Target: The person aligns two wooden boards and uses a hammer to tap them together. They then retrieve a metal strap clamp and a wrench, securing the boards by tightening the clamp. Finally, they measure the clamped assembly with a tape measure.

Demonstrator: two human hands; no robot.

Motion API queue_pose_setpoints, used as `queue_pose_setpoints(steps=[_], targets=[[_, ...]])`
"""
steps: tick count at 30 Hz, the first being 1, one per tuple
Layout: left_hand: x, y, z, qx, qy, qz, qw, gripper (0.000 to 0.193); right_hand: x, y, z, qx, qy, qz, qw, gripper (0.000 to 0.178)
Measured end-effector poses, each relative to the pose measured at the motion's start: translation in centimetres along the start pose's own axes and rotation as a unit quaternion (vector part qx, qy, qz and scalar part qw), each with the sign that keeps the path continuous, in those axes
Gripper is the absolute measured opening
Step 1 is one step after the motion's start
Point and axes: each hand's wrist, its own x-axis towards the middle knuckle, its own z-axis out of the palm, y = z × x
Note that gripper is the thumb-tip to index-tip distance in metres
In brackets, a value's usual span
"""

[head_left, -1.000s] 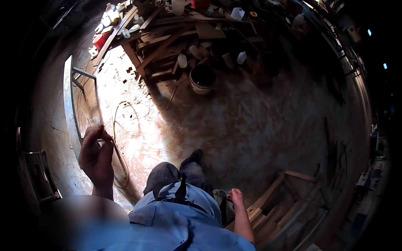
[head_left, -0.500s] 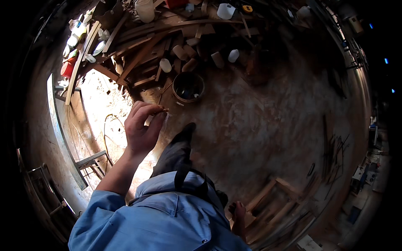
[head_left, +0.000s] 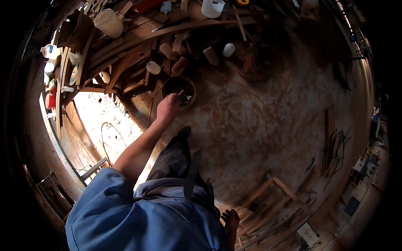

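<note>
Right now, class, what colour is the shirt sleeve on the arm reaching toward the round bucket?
Blue sleeve, seen in the head view.

Your left hand (head_left: 168, 108) reaches out ahead of you to the near rim of a round bucket (head_left: 179, 88) that stands on the floor (head_left: 268, 125), just in front of the low bench (head_left: 138, 39). Your raised knee (head_left: 180, 154) sits directly behind that hand. Short wood cylinders (head_left: 167, 51) lie under the bench, beyond the bucket. A jug (head_left: 108, 23) rests on the bench to the left, a tub (head_left: 212, 7) farther right. Bottles (head_left: 50, 52) stand on a shelf at your far left. Your right hand (head_left: 231, 221) hangs low beside you, next to a wooden frame (head_left: 276, 188) lying on the floor to your right.
</note>
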Motion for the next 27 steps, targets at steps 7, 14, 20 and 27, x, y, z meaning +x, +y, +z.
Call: queue_pose_setpoints(steps=[7,14,20,27], targets=[[-3.4,-3.4,1.7,0.168,-0.291,-0.136,0.932,0.043,-1.1,3.1,-1.9,0.029,0.026,0.049,0.998,0.04],[-14.1,-8.6,1.4,0.203,-0.379,-0.081,0.899,0.041,2.9,7.8,-4.8,0.087,-0.028,0.004,0.996,0.037],[-18.2,-14.8,5.9,0.174,-0.422,-0.023,0.889,0.035,6.0,14.3,-10.7,0.249,0.001,-0.048,0.967,0.037],[-20.0,-0.9,13.8,0.05,-0.583,-0.225,0.779,0.01,4.8,25.2,-13.7,0.405,0.108,-0.036,0.907,0.029]])
